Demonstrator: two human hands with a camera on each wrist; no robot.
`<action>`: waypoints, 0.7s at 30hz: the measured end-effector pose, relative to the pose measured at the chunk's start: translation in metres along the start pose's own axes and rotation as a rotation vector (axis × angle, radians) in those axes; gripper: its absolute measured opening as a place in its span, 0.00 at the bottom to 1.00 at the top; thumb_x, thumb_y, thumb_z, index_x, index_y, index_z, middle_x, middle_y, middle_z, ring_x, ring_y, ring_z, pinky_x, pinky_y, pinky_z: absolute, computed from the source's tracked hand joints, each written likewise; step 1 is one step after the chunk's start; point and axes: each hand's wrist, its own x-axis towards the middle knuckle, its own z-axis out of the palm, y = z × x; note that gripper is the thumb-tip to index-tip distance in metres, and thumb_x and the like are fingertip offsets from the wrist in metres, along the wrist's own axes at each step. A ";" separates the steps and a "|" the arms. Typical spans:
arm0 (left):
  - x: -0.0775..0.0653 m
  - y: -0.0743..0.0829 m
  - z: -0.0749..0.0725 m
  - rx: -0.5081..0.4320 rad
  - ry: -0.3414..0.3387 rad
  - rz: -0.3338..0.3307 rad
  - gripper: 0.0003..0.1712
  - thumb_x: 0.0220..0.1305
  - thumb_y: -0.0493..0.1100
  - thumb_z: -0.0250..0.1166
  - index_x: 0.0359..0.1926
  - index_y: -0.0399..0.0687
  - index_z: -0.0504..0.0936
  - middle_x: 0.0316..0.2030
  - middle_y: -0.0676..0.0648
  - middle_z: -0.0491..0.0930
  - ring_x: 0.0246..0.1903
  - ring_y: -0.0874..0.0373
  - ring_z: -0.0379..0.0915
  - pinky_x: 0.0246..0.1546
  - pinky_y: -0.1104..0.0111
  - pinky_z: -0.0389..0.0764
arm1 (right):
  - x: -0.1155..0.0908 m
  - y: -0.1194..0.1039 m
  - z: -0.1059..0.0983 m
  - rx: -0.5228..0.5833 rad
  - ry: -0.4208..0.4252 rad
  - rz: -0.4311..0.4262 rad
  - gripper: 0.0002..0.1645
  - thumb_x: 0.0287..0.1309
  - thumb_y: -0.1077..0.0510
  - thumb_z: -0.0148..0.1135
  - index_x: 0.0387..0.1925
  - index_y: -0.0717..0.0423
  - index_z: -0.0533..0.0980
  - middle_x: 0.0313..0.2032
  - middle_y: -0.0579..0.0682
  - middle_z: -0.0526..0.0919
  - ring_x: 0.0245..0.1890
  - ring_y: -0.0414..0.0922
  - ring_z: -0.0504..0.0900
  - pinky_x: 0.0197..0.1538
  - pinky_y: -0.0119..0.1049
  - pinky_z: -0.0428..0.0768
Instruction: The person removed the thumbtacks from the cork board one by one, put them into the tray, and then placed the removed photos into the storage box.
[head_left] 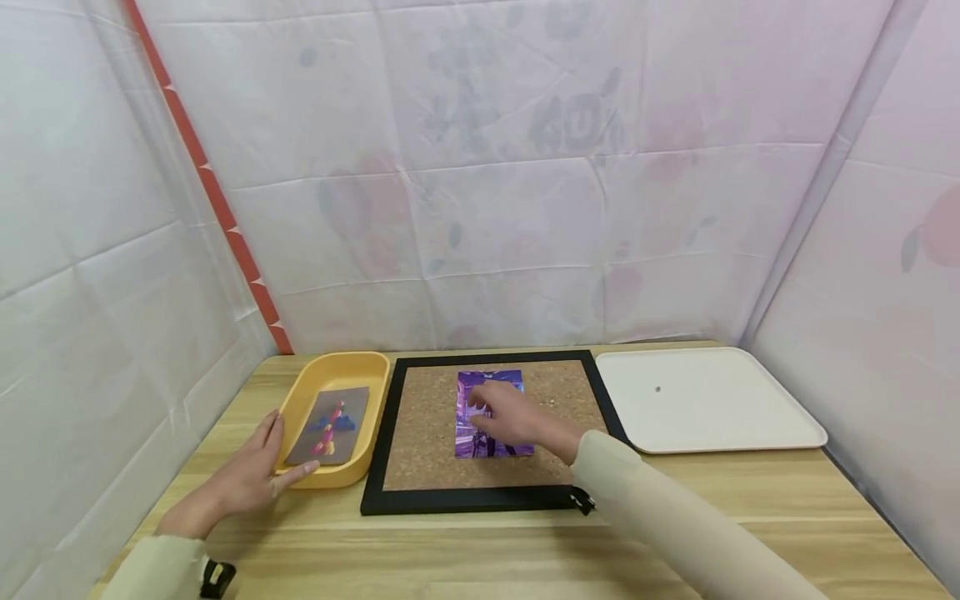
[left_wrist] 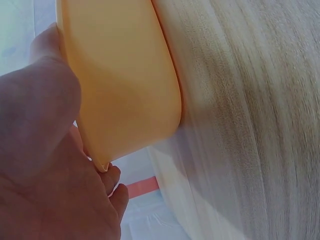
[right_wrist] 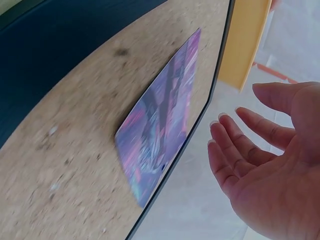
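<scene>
My left hand (head_left: 251, 471) grips the near left corner of a yellow plastic tray (head_left: 378, 392), thumb along the front rim and fingers at the left side. In the left wrist view the tray's outer wall (left_wrist: 130, 85) stands on the table. Inside the tray lies a grey card (head_left: 352, 442) with a colourful picture. My right hand (head_left: 510, 412) hovers over a purple picture card (head_left: 472, 446) on a black-framed cork board (head_left: 427, 417). Its fingers are loosely bent, with nothing between them in the right wrist view, where the card (right_wrist: 160, 115) lies on the cork.
To the right of the board is a white tray (head_left: 720, 408) with a tiny dark object (head_left: 657, 388) on it. Small pale specks (head_left: 550, 403) show on the cork. White printed sheeting (head_left: 487, 208) encloses the wooden table (head_left: 450, 554) at the back and sides.
</scene>
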 end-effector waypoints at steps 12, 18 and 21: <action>0.004 -0.001 0.002 -0.041 -0.001 -0.014 0.65 0.67 0.61 0.67 0.73 0.13 0.39 0.71 0.14 0.42 0.68 0.16 0.46 0.64 0.30 0.59 | -0.017 0.028 -0.008 -0.127 0.032 0.136 0.18 0.70 0.57 0.64 0.56 0.63 0.79 0.51 0.57 0.81 0.51 0.51 0.81 0.55 0.47 0.82; 0.003 -0.005 0.004 -0.054 0.048 0.024 0.63 0.66 0.59 0.69 0.74 0.15 0.43 0.70 0.16 0.45 0.66 0.17 0.52 0.62 0.29 0.62 | -0.026 0.043 -0.013 -0.173 0.044 0.180 0.20 0.71 0.56 0.64 0.57 0.63 0.78 0.50 0.58 0.82 0.48 0.50 0.82 0.52 0.46 0.83; 0.002 -0.005 0.004 -0.053 0.085 0.041 0.61 0.65 0.59 0.71 0.74 0.18 0.47 0.70 0.17 0.46 0.65 0.17 0.54 0.60 0.28 0.63 | -0.030 0.050 -0.017 -0.190 0.052 0.191 0.19 0.71 0.56 0.64 0.57 0.63 0.77 0.51 0.58 0.82 0.50 0.52 0.82 0.53 0.48 0.83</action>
